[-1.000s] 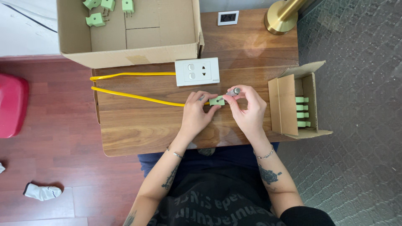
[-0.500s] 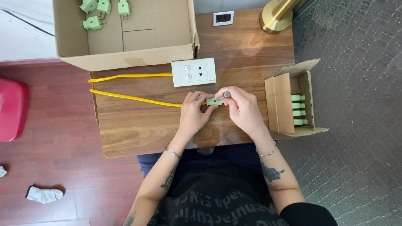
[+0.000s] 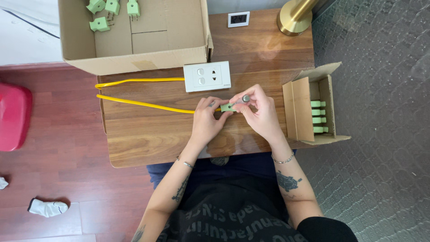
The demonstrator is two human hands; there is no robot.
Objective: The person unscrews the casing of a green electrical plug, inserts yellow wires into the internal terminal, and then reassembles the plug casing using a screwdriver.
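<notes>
My left hand [image 3: 207, 122] pinches a small green plug [image 3: 228, 107] over the wooden table [image 3: 148, 134], at the end of a yellow cable [image 3: 134, 103]. My right hand [image 3: 262, 112] holds a thin tool with a grey round handle [image 3: 245, 98], its tip against the plug. The yellow cable loops left and back to a white socket plate [image 3: 207, 76] lying just beyond my hands.
A large cardboard box [image 3: 134, 33] at the back left holds several green plugs [image 3: 112, 8]. A small cardboard box [image 3: 309, 107] at the right edge holds several more in a row. A brass lamp base [image 3: 293, 20] and a small digital display [image 3: 238, 19] stand behind. A red object [image 3: 13, 116] sits on the floor.
Both hands stay on the plug in the same spot; my right fingers shifted slightly on the tool. The view moved a little.
</notes>
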